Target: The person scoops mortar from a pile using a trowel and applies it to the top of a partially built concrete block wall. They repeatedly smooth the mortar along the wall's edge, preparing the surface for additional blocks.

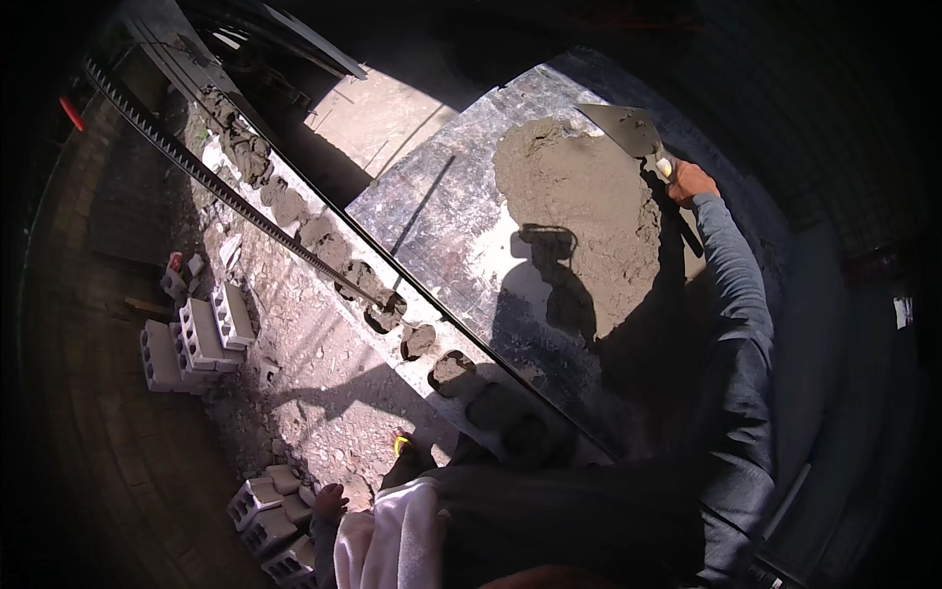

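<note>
My right hand [692, 185] is closed on the handle of a trowel [616, 123], whose blade rests at the upper edge of a pile of wet grey mortar [559, 187] on a metal-topped table [442, 226]. Beside the table runs a long pale mould strip [327, 294] with a row of holes, many holding mortar lumps [420, 342]. A dark toothed bar [186, 157] lies diagonally over the strip's far part. My left hand [329, 499] hangs low at my side, fingers loosely curled and apart, with nothing visible in it.
Stacks of hollow concrete blocks [201, 339] stand on rubble ground [324, 402] at the left, with more blocks [260, 506] near my left hand. A yellow-edged shoe [400, 445] shows below the strip. A pale slab [378, 103] lies beyond the table, and dark walls border both sides.
</note>
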### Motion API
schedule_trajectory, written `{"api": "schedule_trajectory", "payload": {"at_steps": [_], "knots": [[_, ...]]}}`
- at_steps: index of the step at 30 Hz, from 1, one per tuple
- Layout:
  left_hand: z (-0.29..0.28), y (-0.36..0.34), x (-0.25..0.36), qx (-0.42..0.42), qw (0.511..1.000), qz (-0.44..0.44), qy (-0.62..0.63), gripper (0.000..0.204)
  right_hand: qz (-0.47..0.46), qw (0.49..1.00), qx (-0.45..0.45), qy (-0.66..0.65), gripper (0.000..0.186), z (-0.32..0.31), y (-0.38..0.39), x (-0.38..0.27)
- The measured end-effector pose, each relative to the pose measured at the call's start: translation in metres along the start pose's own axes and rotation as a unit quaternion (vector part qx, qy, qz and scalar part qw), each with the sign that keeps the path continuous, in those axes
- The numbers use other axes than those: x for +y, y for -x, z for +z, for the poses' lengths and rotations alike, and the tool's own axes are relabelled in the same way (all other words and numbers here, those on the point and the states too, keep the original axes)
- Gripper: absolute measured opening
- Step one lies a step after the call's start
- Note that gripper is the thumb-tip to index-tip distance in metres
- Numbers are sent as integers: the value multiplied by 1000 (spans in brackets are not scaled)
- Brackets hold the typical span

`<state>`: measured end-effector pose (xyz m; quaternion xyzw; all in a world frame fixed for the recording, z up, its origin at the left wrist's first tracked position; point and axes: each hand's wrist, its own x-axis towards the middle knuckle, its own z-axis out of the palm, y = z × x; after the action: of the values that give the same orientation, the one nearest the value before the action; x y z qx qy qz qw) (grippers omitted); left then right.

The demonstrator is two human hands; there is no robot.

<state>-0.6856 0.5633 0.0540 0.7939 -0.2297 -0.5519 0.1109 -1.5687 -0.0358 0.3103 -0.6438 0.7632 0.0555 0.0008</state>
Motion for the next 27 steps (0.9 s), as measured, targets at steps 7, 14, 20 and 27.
{"api": "schedule_trajectory", "payload": {"at_steps": [7, 14, 20, 27], "knots": [[7, -7, 64, 72, 994, -18, 77, 69, -216, 974, -8, 68, 46, -38, -50, -139], [17, -42, 73, 51, 998, -8, 22, 64, -313, 940, -35, 129, 42, -41, 70, -92], [27, -48, 17, -53, 987, -85, 129, 33, -290, 949, -6, 125, 31, -61, 196, -53], [38, -26, -47, -53, 966, -198, 160, 33, 59, 996, 63, 27, 39, -19, 269, 103]]}}
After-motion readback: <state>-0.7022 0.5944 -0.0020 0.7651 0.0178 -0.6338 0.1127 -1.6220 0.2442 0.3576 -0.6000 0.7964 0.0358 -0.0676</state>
